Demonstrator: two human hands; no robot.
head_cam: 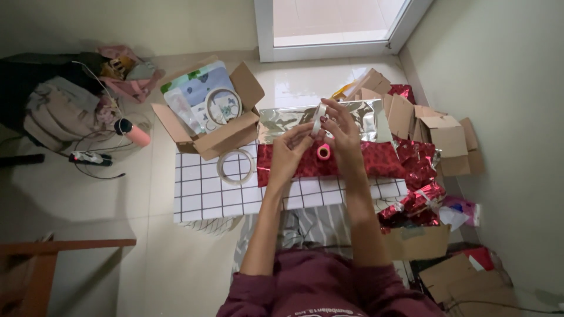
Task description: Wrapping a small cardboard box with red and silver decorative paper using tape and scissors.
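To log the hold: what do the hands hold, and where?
Both hands, left hand and right hand, hold a white roll of tape by its rim.

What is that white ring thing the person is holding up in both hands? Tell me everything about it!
It looks like a roll of tape, a thin whitish ring with an open middle, seen nearly edge-on, so it stands upright. The right hand pinches it from the right side and top, while the left hand fingers touch its lower left edge. It is held in the air above the shiny silver and red wrapping paper, just above a small pink roll.
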